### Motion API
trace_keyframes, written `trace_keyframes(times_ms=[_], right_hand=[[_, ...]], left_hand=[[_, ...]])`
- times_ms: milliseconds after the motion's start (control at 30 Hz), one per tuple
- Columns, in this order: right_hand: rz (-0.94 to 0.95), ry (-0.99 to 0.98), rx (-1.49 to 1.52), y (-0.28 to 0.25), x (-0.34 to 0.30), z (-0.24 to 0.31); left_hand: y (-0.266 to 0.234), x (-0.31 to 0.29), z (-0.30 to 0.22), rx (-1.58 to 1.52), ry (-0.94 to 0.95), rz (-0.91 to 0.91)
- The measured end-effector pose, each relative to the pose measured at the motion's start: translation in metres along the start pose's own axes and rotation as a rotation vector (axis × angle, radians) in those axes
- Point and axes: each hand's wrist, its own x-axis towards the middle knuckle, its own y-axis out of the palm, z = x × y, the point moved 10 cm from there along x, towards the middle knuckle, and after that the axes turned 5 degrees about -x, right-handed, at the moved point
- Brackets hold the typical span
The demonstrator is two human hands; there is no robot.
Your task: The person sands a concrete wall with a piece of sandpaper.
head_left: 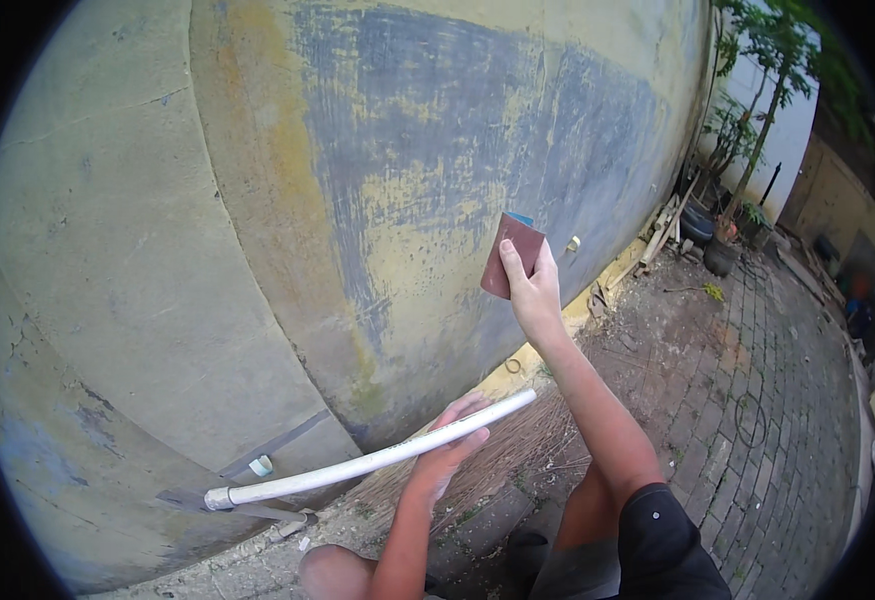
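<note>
My left hand (439, 468) is closed around a white plastic pipe (337, 471), with the thumb across its near side. The pipe slants up to the right, and a wider white fitting (218, 498) sits on its lower left end. Higher up, my right hand (535, 295) grips a folded sheet of reddish-brown sandpaper (525, 238), the thumb pressed on its front. A bit of blue shows inside the fold at the top. The sandpaper is held apart from the pipe, before a wall (427, 140) with patchy grey and yellow paint; whether it touches the wall I cannot tell.
Short pale pipe stubs (261, 466) poke out of the wall. Thin dry twigs (517, 445) lie along its foot, and paving bricks (697, 470) cover the ground. Wood scraps (665, 228) and a potted plant (720, 256) stand at the far right. My bent knees are below.
</note>
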Motion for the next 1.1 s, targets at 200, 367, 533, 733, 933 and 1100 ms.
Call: trace_keyframes(times_ms=[200, 367, 533, 733, 933, 1100], right_hand=[[-0.164, 0.089, 0.154, 0.023, 0.0, -0.032], [-0.198, -0.044, -0.085, 0.023, 0.022, 0.026], [-0.188, -0.15, -0.143, 0.019, 0.014, 0.037], [-0.256, -0.045, -0.138, 0.012, 0.001, 0.005], [-0.384, -0.319, -0.204, 0.028, 0.017, 0.038], [-0.384, -0.424, -0.158, 0.021, 0.039, 0.049]], left_hand=[[-0.04, -0.038, -0.023, 0.011, 0.072, -0.098], [-0.038, -0.031, -0.048, 0.162, 0.111, -0.002], [-0.039, -0.014, -0.059, 0.271, 0.291, -0.015], [-0.023, -0.006, -0.054, 0.353, 0.283, 0.184], [-0.028, 0.003, -0.041, 0.338, 0.227, 0.184], [-0.025, 0.001, -0.04, 0.305, 0.225, 0.232]])
